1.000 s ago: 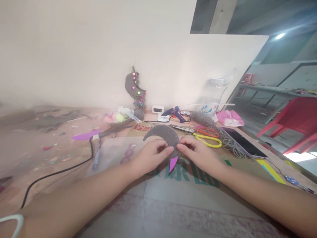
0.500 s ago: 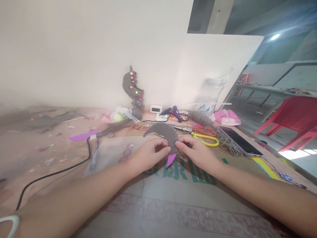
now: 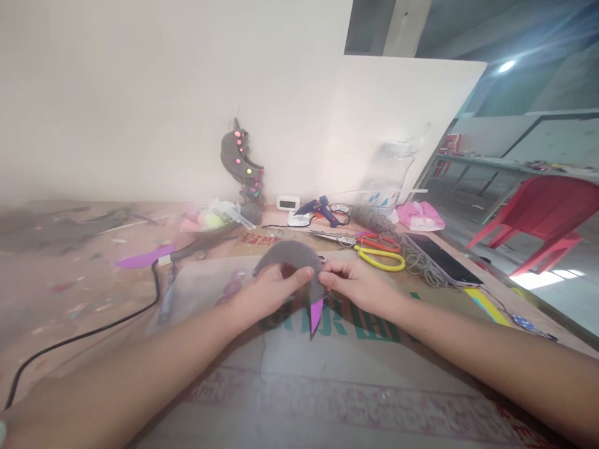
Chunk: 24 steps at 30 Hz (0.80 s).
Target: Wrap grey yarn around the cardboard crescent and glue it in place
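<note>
Looking light and perhaps rather stiff, the yarn-wrapped crescent point(image 3: 299, 252) is finger-pinched by left hand point(image 3: 269, 290) and right hand point(image 3: 362, 287), best held above its purple tip point(image 3: 316, 314).

The left forearm point(image 3: 159, 365) is showing bare, broadening toward the lower left corner and tapering to a slimmer wrist. At the left edge a band point(image 3: 2, 431) is peeking in, looking whitish and smooth; only a small rounded sliver is showing, and the rest is falling outside the view. The right forearm point(image 3: 477, 340) is showing bare too, keeping a long, smooth outline, widening toward the right edge and narrowing at its wrist. The left hand point(image 3: 271, 290) and the right hand point(image 3: 362, 291) are likewise appearing bare. Each thumb point(image 3: 301, 276) is ending in a rounded tip; nail details are blurring.
</note>
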Each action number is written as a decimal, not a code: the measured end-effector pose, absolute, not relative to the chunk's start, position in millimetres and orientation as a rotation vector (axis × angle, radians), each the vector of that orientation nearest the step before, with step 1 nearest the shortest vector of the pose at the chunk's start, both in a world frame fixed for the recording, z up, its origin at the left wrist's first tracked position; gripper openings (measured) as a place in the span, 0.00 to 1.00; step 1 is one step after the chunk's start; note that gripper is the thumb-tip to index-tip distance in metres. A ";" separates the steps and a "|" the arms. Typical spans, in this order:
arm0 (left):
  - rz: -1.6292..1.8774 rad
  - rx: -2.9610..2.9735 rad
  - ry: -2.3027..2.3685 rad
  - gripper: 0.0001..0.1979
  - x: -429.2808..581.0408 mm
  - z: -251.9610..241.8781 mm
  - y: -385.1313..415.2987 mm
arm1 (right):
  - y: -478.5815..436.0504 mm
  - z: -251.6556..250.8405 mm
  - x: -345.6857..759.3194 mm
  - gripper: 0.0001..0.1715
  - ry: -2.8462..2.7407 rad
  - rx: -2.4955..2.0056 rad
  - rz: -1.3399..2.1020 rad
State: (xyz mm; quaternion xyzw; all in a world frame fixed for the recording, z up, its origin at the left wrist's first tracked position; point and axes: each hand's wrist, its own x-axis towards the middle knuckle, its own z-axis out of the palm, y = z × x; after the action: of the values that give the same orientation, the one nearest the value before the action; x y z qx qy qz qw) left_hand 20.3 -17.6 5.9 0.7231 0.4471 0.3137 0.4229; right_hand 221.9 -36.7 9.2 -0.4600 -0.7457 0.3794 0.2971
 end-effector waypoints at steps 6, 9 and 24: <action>0.971 1.605 1.066 0.16 25.2 10.5 -22.3 | -20.5 23.8 239.6 0.19 -1.970 -1.317 0.674; 1.000 1.487 1.171 0.17 27.4 11.6 -20.9 | -0.8 26.1 255.4 0.15 -1.925 -1.376 0.506; 0.961 1.537 1.115 0.15 26.7 -7.3 -9.3 | 49.1 5.5 212.7 0.11 -2.548 -1.426 0.008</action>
State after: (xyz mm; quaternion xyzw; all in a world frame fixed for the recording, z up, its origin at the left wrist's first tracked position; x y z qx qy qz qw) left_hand 26.7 -9.3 -7.3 0.6315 0.4581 0.3948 0.4854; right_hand 212.7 49.1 5.5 -0.4854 -0.8673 0.0028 0.1106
